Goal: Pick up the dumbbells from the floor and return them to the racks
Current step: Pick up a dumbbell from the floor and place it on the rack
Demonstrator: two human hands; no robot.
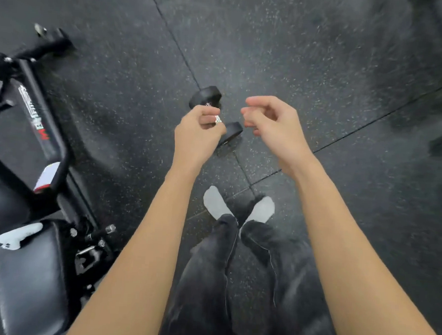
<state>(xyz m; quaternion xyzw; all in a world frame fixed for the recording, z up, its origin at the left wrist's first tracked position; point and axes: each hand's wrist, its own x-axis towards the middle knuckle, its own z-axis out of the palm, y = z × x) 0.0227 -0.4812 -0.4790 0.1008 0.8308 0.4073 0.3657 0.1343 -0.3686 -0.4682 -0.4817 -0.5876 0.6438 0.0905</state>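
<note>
The left hand point(200, 130) was wrapped around the chrome handle of a small dumbbell point(233, 132), its fingers curled over the bar so that only a glint of metal showed between them. The dumbbell's 2 black heads stuck out on either side of the fist, 1 farther from the person and 1 nearer, toward the right. Whether it was resting on the floor point(323, 57) or already lifted clear could not be told from this view, though it lay just ahead of the person's socked feet point(216, 204). The right hand point(268, 118) hovered beside it with fingers loosely curled, gripping nothing, close to the nearer head but apart from it.

Judging by its compact heads, the dumbbell looked light enough for 1 hand, rigid throughout, with a rubbery coating on the heads that should not slip or chip. The knurled metal bar between the heads seemed the sensible place to grip, centred so that neither end would dip. A padded bench point(27, 272) stood to the left. No rack was in view, so the carry would probably be the longer part of the job.
</note>
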